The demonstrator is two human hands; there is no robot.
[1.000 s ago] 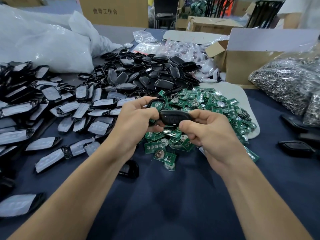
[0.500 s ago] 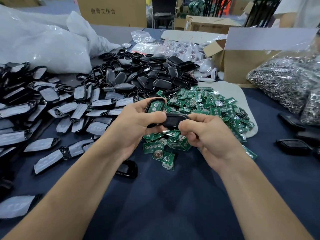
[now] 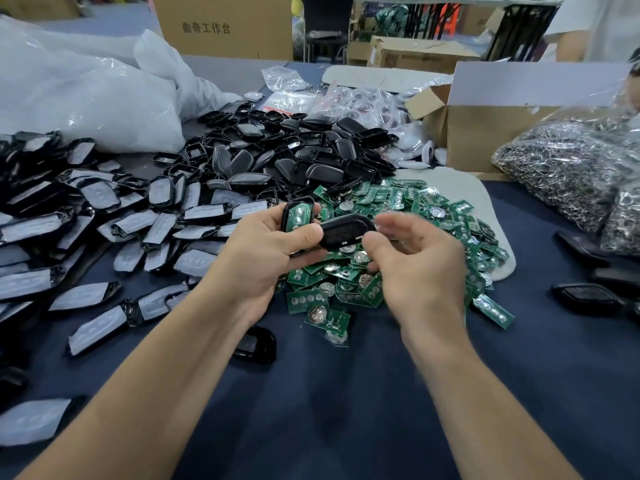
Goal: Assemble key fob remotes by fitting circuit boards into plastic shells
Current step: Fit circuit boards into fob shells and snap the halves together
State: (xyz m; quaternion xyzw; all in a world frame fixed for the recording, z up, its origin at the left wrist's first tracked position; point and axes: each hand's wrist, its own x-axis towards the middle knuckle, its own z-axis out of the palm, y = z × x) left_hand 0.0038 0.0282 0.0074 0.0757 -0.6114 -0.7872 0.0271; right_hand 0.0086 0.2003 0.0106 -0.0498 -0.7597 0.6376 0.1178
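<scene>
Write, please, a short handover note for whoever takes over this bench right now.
Left hand: grips the shell half with a green board seated in it; its thumb also pins the black cover.
Right hand: blurred at the cover's right end; grip unclear.
Stock: loose circuit boards heaped under the hands, empty black shells behind them, on the blue table.
Done: board in the shell half.
To do: close the cover onto that half, then work through the piles.

Left hand (image 3: 266, 251) grips board-filled shell (image 3: 298, 216) and black cover (image 3: 346, 230); right hand (image 3: 415, 268) beside.
</scene>
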